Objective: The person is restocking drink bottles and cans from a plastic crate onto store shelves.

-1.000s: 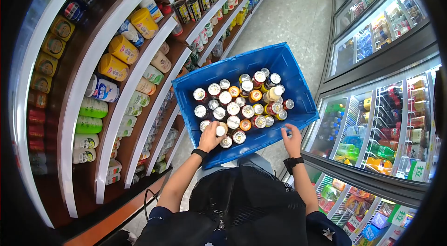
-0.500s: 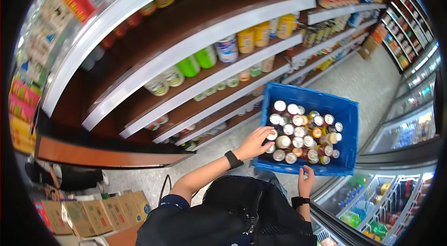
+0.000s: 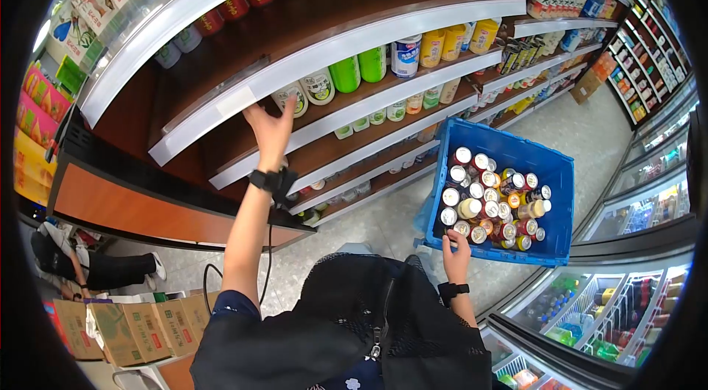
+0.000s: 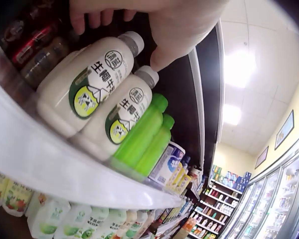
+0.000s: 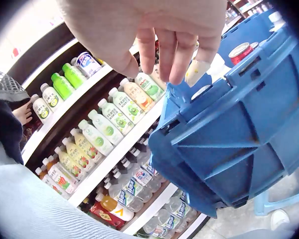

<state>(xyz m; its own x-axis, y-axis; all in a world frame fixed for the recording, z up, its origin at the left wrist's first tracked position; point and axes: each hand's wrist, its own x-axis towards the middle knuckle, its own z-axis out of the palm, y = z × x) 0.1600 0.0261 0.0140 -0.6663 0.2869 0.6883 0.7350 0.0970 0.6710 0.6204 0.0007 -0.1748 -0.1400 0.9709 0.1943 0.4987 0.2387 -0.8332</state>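
My left hand [image 3: 269, 128] reaches into the shelf on the left, thumb spread from the fingers, beside two white milk drink bottles [image 3: 319, 87]. In the left wrist view the hand [image 4: 184, 30] is over their grey caps [image 4: 148, 75], with the thumb tip right at the nearer cap; no bottle is in its grasp. My right hand [image 3: 455, 246] is at the near rim of a blue crate [image 3: 498, 251], its fingers hanging loosely down in the right wrist view. Inside stand many cans [image 3: 490, 209] and a few cream-capped bottles [image 3: 468, 208].
Green bottles [image 3: 371, 64] and yellow canisters [image 3: 433, 47] line the same shelf. Glass-door fridges [image 3: 590, 316] run along the right. Cardboard boxes [image 3: 140, 331] and another person [image 3: 103, 272] are at the lower left. A blue stool [image 5: 279, 201] shows beneath the crate.
My left hand has let go of a cream-capped bottle in the crate and moved left to the shelf. The head view has turned left. My right hand stays by the crate's near rim.
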